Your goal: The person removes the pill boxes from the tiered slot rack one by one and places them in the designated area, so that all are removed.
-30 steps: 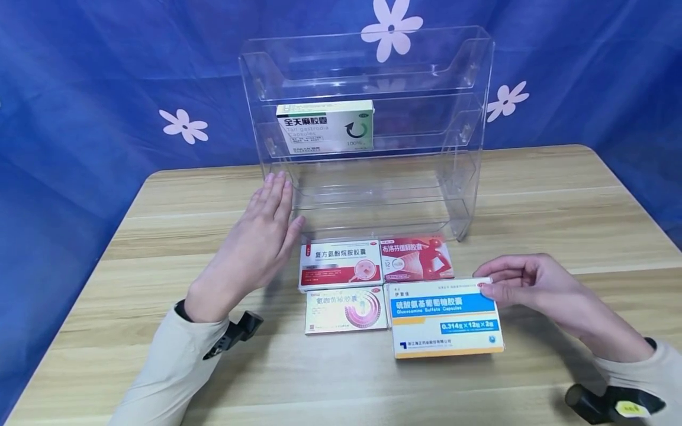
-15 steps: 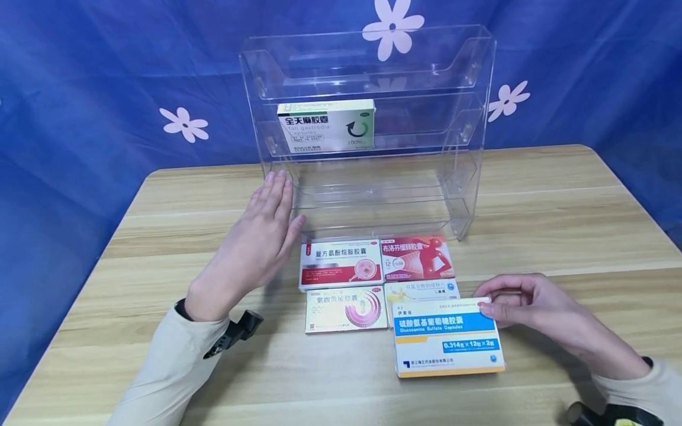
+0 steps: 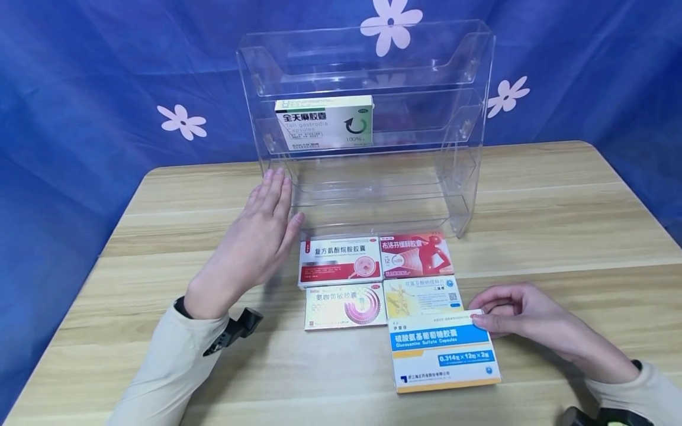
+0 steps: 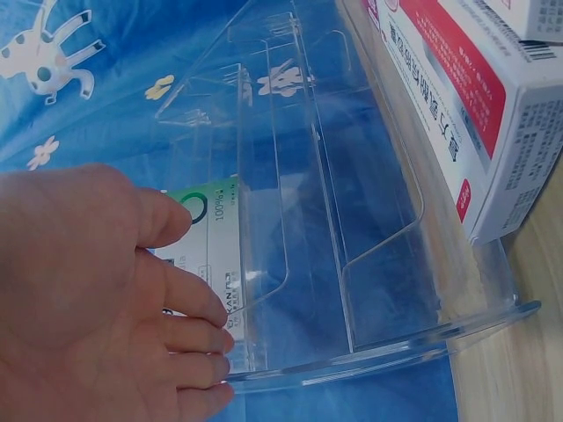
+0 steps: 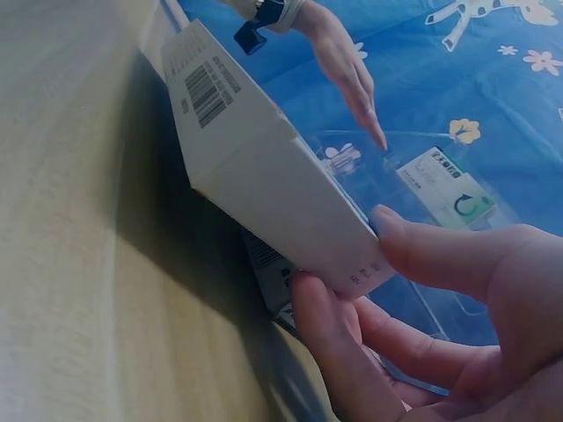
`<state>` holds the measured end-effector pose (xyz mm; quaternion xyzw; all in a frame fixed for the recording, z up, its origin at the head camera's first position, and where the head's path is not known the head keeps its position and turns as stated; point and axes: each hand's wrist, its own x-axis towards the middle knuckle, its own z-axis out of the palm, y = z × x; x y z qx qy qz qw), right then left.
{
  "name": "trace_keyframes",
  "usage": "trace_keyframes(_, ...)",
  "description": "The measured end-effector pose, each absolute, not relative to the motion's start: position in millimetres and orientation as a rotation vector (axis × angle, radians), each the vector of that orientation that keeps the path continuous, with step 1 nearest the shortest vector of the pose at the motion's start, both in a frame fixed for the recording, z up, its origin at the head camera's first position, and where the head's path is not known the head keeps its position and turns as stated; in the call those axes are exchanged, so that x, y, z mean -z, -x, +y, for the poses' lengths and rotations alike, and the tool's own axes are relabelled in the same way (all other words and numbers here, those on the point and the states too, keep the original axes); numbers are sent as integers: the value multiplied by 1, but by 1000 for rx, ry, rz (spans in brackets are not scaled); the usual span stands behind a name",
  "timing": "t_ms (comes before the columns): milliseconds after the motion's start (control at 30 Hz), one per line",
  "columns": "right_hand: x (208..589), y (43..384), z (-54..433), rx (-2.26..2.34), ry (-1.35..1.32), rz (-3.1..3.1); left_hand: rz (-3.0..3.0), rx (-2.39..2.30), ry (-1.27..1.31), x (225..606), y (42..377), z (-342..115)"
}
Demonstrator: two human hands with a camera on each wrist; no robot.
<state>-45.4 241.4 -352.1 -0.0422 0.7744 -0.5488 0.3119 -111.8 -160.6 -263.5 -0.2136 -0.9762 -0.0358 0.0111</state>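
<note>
My right hand [image 3: 524, 319] pinches the right edge of a white, blue and orange medicine box [image 3: 444, 355] between thumb and fingers. In the right wrist view, that medicine box [image 5: 264, 167] is tilted, with a shadow on the table under it. My left hand [image 3: 250, 248] lies with straight fingers against the left side of a clear acrylic rack [image 3: 367, 210]. In the left wrist view, the left hand [image 4: 106, 299] holds nothing. A white and green medicine box [image 3: 325, 124] stands in a middle tier of the rack, at its left.
Before the rack lie a red-and-white box [image 3: 341, 260], a red box [image 3: 417, 255], a white box with pink rings [image 3: 346, 306] and a pale yellow-and-blue box [image 3: 423, 296]. They rest on a wooden table [image 3: 575, 201]. A blue curtain [image 3: 106, 71] hangs behind.
My right hand has moved the white, blue and orange box toward the table's near side, uncovering the pale yellow-and-blue box. The left hand stays against the rack.
</note>
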Motion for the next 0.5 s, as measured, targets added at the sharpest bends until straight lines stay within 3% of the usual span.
trace_keyframes(500,359,44,245,1433,111,2013,-3052,117,661,263,111,-160)
